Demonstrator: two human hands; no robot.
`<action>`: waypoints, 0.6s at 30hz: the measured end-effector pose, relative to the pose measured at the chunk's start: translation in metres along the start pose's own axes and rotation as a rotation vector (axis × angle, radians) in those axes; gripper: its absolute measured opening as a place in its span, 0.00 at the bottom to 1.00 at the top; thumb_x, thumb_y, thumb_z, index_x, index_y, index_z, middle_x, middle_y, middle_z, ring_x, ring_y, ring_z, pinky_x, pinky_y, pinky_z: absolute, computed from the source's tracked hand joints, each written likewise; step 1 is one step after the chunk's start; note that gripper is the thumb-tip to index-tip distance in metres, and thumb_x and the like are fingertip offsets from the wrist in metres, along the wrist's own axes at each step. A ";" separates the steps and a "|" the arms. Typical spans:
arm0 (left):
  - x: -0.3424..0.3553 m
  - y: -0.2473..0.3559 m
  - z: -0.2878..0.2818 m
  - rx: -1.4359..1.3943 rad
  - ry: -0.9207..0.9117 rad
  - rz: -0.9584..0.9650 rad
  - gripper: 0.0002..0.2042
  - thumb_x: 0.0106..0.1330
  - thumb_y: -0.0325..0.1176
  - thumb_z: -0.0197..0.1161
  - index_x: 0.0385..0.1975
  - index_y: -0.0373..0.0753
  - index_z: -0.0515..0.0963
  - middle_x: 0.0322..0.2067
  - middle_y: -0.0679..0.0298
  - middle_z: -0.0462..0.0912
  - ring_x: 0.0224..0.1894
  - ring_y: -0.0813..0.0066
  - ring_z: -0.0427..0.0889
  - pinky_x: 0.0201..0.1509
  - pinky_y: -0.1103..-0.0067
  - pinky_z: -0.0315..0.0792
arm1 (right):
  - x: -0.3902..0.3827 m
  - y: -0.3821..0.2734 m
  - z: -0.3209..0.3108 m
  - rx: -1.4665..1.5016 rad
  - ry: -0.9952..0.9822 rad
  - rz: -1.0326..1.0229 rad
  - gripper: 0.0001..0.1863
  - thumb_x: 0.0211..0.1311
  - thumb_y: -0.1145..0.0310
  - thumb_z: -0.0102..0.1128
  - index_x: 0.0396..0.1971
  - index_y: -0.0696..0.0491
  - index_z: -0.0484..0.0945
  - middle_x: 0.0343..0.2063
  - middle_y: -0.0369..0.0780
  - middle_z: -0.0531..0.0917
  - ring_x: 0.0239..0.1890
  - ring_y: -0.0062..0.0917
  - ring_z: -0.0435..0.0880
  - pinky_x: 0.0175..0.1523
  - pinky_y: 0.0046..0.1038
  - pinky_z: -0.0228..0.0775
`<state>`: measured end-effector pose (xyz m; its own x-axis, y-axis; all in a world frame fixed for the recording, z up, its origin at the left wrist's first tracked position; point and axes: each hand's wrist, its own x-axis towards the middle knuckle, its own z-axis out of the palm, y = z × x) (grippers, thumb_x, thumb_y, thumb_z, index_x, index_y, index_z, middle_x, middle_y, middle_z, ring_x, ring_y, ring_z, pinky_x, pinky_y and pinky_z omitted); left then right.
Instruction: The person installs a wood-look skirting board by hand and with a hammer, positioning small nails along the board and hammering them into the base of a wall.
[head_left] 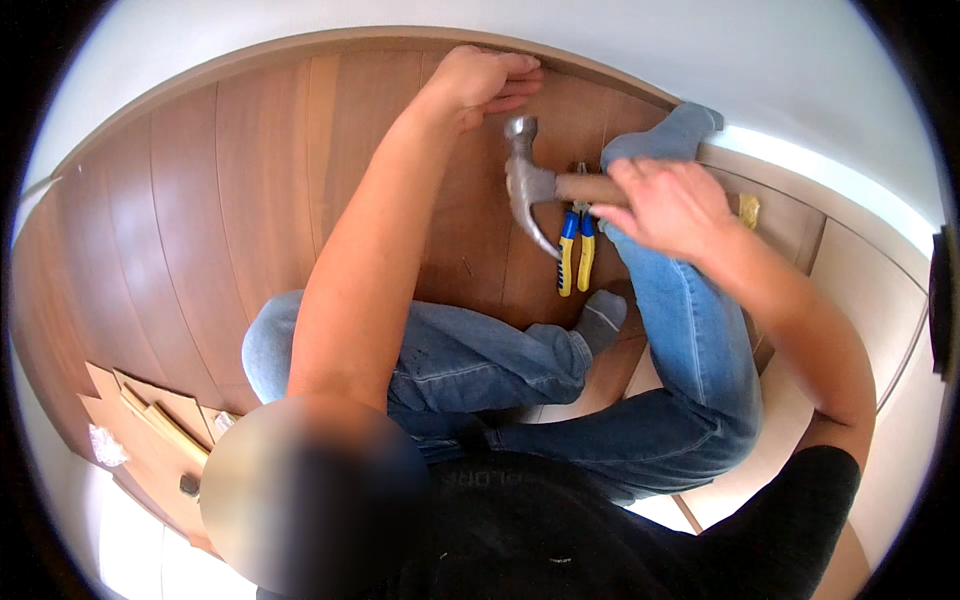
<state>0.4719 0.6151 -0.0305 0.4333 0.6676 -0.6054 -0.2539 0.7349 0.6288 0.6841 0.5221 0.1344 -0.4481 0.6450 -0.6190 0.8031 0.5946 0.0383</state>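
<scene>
So, R hand [675,205] is closed around the wooden handle of the claw hammer [545,187]; thumb runs along the near side of the handle, pointing at the head. Hammer head sits just L of R hand: striking face toward the far side, claw curving back toward the person. Head looks lifted off the flr, can't tell how high.

L hand [487,85] is beyond the hammer & a bit L of it, right by the brown skirting board [350,40] at the foot of the white wall [650,40]. Its fingers are out to the R, slightly bent, partly stacked in view. Can't tell if they pinch anything; contact w/ the board also unclear.

Pliers [587,250], blue/yellow handles, lie on the wood flr [260,170] just below-L of R hand, jaws pointing away from the person, partly behind the hammer handle in this view.

Legs in blue jeans [480,365] are bent both sides. R sock [665,135], gray-blue, is just beyond R hand, toe at the wall base. L sock [602,315], gray, is nearer the person than the pliers.

Sm yellow pc [748,210] just R of R hand, too small to ID. Well back & L of L hand: cardboard [140,440] pcs, plus crumpled clear plastic [106,446] by their edge.
</scene>
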 end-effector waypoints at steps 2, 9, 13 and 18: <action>0.001 0.000 0.001 -0.011 0.005 0.013 0.14 0.75 0.36 0.63 0.52 0.33 0.83 0.50 0.57 0.87 0.51 0.68 0.86 0.57 0.73 0.81 | 0.009 0.014 0.003 -0.009 0.072 0.001 0.28 0.71 0.41 0.56 0.42 0.56 0.76 0.31 0.50 0.86 0.33 0.47 0.89 0.37 0.47 0.82; 0.000 0.000 0.006 -0.055 0.103 0.015 0.08 0.69 0.30 0.67 0.42 0.34 0.86 0.42 0.60 0.87 0.45 0.66 0.85 0.54 0.67 0.81 | 0.035 0.043 -0.002 -0.075 0.083 0.045 0.28 0.69 0.39 0.57 0.42 0.54 0.76 0.30 0.49 0.87 0.36 0.48 0.88 0.40 0.47 0.82; -0.001 0.000 0.009 -0.084 0.114 0.017 0.07 0.68 0.29 0.68 0.40 0.33 0.86 0.40 0.60 0.87 0.44 0.65 0.85 0.52 0.67 0.80 | 0.034 0.049 0.003 -0.052 0.139 0.006 0.28 0.67 0.41 0.61 0.44 0.55 0.76 0.34 0.49 0.86 0.35 0.49 0.86 0.40 0.46 0.79; 0.002 -0.002 0.009 -0.113 0.144 0.028 0.08 0.67 0.29 0.69 0.40 0.31 0.85 0.39 0.59 0.87 0.44 0.65 0.85 0.51 0.67 0.80 | 0.037 0.048 0.003 -0.051 0.095 0.042 0.28 0.66 0.41 0.62 0.44 0.54 0.77 0.34 0.49 0.86 0.36 0.49 0.86 0.41 0.46 0.79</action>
<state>0.4814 0.6143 -0.0286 0.2987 0.6921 -0.6570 -0.3630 0.7191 0.5925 0.7078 0.5729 0.1110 -0.4514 0.7109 -0.5393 0.8019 0.5883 0.1045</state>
